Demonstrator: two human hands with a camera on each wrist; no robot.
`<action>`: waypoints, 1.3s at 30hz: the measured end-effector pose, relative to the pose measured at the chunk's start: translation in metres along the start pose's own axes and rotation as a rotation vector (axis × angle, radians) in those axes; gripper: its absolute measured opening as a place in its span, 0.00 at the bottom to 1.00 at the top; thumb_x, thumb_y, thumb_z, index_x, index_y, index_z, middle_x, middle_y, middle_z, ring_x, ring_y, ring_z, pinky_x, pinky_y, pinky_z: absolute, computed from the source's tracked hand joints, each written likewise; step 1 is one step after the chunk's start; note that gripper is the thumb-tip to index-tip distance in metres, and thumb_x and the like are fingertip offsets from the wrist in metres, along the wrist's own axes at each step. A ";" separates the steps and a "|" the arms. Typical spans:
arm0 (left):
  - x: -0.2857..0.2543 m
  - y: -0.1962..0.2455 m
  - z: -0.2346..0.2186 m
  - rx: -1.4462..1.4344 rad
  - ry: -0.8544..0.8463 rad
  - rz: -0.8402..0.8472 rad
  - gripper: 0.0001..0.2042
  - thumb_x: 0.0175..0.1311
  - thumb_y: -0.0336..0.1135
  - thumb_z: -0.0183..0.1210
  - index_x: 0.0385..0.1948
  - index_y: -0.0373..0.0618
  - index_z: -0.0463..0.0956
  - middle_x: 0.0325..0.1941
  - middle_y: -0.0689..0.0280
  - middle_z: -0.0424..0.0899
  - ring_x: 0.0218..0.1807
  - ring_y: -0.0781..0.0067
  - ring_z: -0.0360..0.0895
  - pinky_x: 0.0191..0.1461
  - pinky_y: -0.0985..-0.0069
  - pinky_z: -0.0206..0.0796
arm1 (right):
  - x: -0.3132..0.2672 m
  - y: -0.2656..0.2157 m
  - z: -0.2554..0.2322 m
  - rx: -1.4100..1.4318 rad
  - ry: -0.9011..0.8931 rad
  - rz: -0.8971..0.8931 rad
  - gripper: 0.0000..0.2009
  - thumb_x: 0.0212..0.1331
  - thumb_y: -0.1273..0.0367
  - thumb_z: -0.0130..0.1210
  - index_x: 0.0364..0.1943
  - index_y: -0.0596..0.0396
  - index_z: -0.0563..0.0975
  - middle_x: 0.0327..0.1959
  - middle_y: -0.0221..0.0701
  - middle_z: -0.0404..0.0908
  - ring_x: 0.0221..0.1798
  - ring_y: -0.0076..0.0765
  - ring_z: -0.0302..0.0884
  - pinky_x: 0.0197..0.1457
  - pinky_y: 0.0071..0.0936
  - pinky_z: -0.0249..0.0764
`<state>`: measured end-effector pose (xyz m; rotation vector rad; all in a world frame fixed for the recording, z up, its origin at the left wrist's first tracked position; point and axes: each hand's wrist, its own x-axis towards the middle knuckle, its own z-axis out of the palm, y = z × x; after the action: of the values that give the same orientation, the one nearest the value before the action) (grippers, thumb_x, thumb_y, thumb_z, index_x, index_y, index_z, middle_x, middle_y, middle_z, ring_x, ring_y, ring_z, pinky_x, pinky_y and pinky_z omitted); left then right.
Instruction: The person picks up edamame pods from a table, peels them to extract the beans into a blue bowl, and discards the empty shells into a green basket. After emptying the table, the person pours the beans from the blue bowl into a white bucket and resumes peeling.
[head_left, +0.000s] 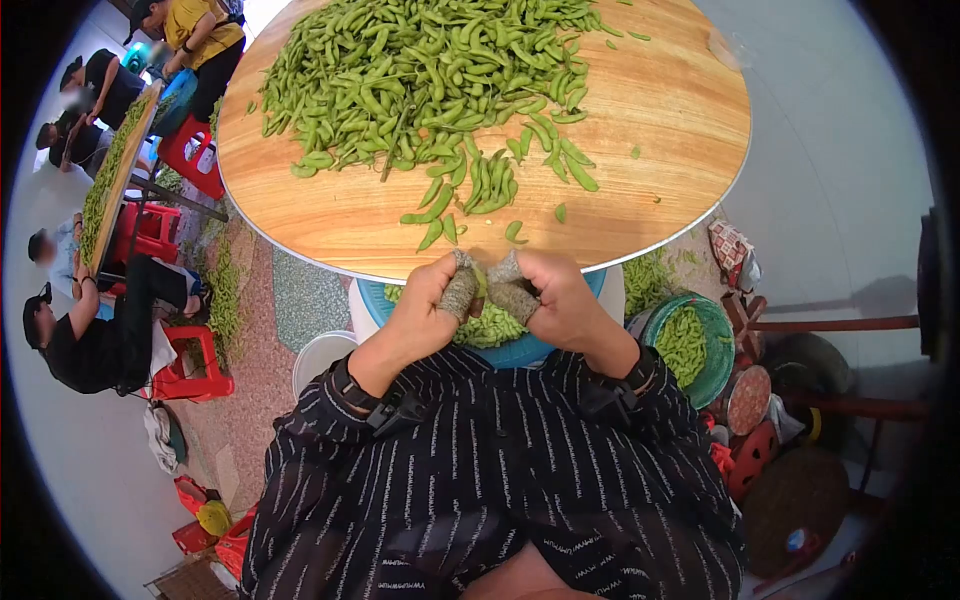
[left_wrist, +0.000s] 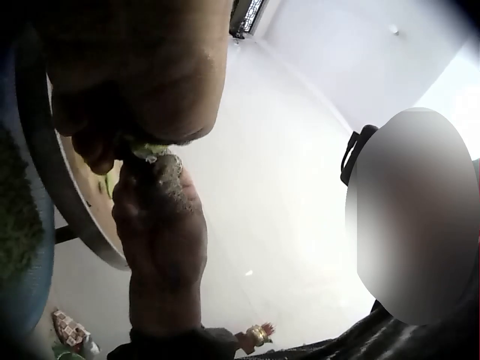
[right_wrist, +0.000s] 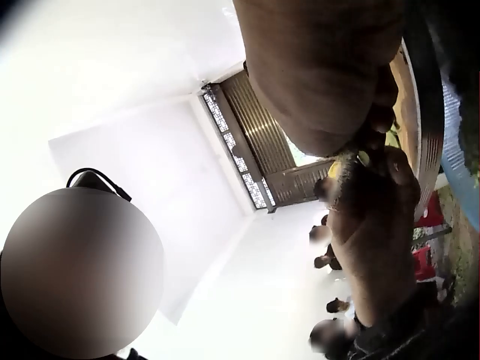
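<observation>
Centre frame, just below the table rim: left hand and right hand both pinch one pod, wrapped thumbs clamped on it, touching. I'd keep the split over the blue basin so beans drop in, and press along the seam, not across.

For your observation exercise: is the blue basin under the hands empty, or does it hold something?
It holds something. The basin below the table edge shows a heap of green beans just beneath both hands.
</observation>
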<state>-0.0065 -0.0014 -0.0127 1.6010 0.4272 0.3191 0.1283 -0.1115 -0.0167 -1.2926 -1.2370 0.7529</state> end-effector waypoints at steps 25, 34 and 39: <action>0.098 0.020 -0.016 1.276 -0.160 0.511 0.06 0.41 0.29 0.54 0.13 0.37 0.69 0.17 0.52 0.71 0.25 0.52 0.70 0.27 0.63 0.62 | -0.133 0.025 -0.111 -0.668 0.432 0.633 0.04 0.44 0.76 0.50 0.26 0.63 0.71 0.18 0.43 0.70 0.21 0.33 0.68 0.26 0.28 0.64; 0.096 0.021 -0.002 1.371 -0.093 0.582 0.06 0.46 0.30 0.47 0.18 0.36 0.68 0.15 0.53 0.72 0.22 0.54 0.72 0.24 0.64 0.64 | -0.042 0.007 -0.044 -0.014 0.215 0.240 0.12 0.50 0.74 0.52 0.39 0.63 0.72 0.29 0.29 0.75 0.33 0.18 0.68 0.37 0.16 0.66; 0.099 0.015 -0.003 1.231 -0.041 0.448 0.05 0.47 0.28 0.47 0.18 0.36 0.66 0.18 0.50 0.73 0.24 0.51 0.72 0.27 0.61 0.64 | -0.019 0.013 -0.031 0.257 0.223 0.344 0.14 0.52 0.74 0.50 0.44 0.61 0.70 0.29 0.25 0.73 0.28 0.15 0.66 0.31 0.13 0.63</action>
<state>0.0813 0.0457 -0.0029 2.9183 0.2092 0.3816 0.1558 -0.1357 -0.0293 -1.3476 -0.7212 0.9499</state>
